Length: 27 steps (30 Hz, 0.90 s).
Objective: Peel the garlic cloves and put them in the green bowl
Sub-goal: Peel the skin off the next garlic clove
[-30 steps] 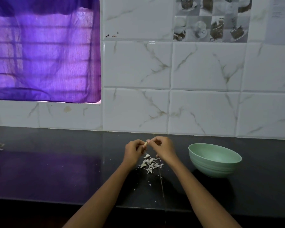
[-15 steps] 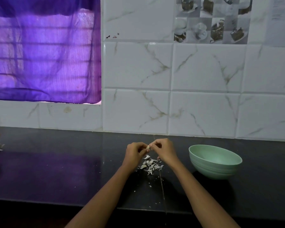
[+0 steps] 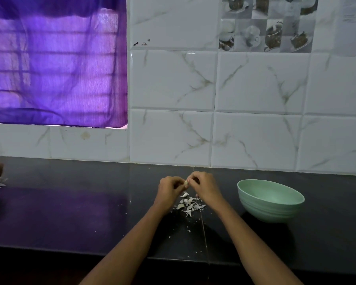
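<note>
At lower centre I pinched a small pale garlic clove (image 3: 185, 183) between my left hand (image 3: 169, 191) and right hand (image 3: 203, 187), above white peels (image 3: 190, 204); the green bowl (image 3: 270, 199) sat right.

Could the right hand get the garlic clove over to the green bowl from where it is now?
Probably yes. The right hand pinches the garlic clove with the left hand, and the green bowl sits open just to its right, with only bare counter between.
</note>
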Each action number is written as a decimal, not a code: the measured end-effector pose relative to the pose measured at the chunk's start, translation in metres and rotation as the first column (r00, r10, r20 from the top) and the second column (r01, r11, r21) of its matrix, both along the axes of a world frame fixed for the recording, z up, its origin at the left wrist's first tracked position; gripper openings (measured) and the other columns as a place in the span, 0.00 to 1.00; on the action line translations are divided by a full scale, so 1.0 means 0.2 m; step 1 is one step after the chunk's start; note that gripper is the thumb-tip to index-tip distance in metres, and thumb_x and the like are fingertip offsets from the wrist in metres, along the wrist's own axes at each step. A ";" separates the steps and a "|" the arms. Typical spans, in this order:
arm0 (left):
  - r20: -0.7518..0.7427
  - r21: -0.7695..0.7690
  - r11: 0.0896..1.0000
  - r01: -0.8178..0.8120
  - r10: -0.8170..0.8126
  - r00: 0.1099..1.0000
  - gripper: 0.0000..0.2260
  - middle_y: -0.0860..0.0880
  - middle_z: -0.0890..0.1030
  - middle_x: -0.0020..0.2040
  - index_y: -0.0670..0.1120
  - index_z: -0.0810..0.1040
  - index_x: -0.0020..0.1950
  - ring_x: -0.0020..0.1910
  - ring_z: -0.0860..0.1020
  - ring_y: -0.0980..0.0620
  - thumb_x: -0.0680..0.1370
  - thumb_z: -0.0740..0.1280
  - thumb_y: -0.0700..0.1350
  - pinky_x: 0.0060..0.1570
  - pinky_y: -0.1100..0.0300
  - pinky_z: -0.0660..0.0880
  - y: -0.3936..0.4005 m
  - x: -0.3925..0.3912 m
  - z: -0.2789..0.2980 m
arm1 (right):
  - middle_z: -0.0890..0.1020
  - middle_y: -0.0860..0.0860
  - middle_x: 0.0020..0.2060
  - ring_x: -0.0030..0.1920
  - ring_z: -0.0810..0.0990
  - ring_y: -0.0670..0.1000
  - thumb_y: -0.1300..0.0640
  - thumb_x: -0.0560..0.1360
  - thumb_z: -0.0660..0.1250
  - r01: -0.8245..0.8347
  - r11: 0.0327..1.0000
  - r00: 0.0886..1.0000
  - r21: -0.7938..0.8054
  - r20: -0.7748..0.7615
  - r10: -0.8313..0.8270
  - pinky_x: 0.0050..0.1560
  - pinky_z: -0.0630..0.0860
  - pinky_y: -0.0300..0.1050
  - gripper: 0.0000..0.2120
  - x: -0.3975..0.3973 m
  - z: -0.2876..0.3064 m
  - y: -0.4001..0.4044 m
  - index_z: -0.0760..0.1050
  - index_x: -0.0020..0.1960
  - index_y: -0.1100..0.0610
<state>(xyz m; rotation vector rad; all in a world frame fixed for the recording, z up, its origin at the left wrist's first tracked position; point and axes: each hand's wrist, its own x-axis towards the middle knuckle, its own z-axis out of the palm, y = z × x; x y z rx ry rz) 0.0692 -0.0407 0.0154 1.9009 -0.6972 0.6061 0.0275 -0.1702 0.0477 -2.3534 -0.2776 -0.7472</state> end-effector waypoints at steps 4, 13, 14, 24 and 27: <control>0.009 -0.012 1.000 0.007 -0.007 1.000 0.02 0.49 0.81 0.33 0.43 0.83 0.42 0.32 0.78 0.55 0.73 0.70 0.40 0.37 0.60 0.78 -0.01 0.01 0.00 | 0.76 0.42 0.31 0.33 0.77 0.49 0.60 0.76 0.60 0.027 1.000 1.000 -0.003 0.006 -0.027 0.41 0.78 0.54 0.08 0.00 -0.01 0.01 0.76 0.42 0.60; -0.081 -0.152 0.988 0.016 -0.029 0.996 0.07 0.46 0.82 0.35 0.40 0.82 0.43 0.31 0.78 0.55 0.76 0.65 0.33 0.34 0.65 0.78 -0.02 -0.01 0.02 | 0.80 0.51 0.47 0.43 0.74 0.51 0.56 0.79 0.56 0.196 0.960 0.975 -0.198 -0.068 -0.213 0.39 0.65 0.43 0.09 0.01 -0.02 -0.01 0.75 0.47 0.57; -0.108 -0.182 0.983 0.019 -0.039 0.993 0.07 0.45 0.82 0.36 0.39 0.82 0.44 0.31 0.78 0.58 0.77 0.64 0.33 0.32 0.68 0.76 -0.02 -0.01 0.02 | 0.80 0.51 0.47 0.43 0.75 0.51 0.57 0.79 0.56 0.200 0.957 0.972 -0.210 -0.079 -0.220 0.39 0.65 0.43 0.09 0.02 -0.03 -0.01 0.75 0.48 0.57; -0.353 -0.267 0.950 0.160 -0.251 0.901 0.08 0.46 0.78 0.35 0.33 0.79 0.50 0.30 0.77 0.55 0.79 0.61 0.35 0.37 0.63 0.80 -0.02 0.00 0.03 | 0.83 0.48 0.48 0.48 0.79 0.49 0.64 0.75 0.63 -0.026 0.991 0.992 -0.132 0.118 0.041 0.46 0.76 0.46 0.15 0.01 -0.02 -0.02 0.80 0.55 0.50; -0.412 -0.330 0.926 0.183 -0.316 0.855 0.09 0.46 0.76 0.35 0.33 0.78 0.52 0.29 0.77 0.56 0.79 0.59 0.35 0.36 0.64 0.80 -0.01 -0.01 0.04 | 0.84 0.48 0.47 0.47 0.81 0.48 0.63 0.74 0.65 -0.010 0.995 0.990 -0.096 0.139 0.024 0.45 0.76 0.42 0.11 0.01 -0.02 -0.03 0.82 0.52 0.53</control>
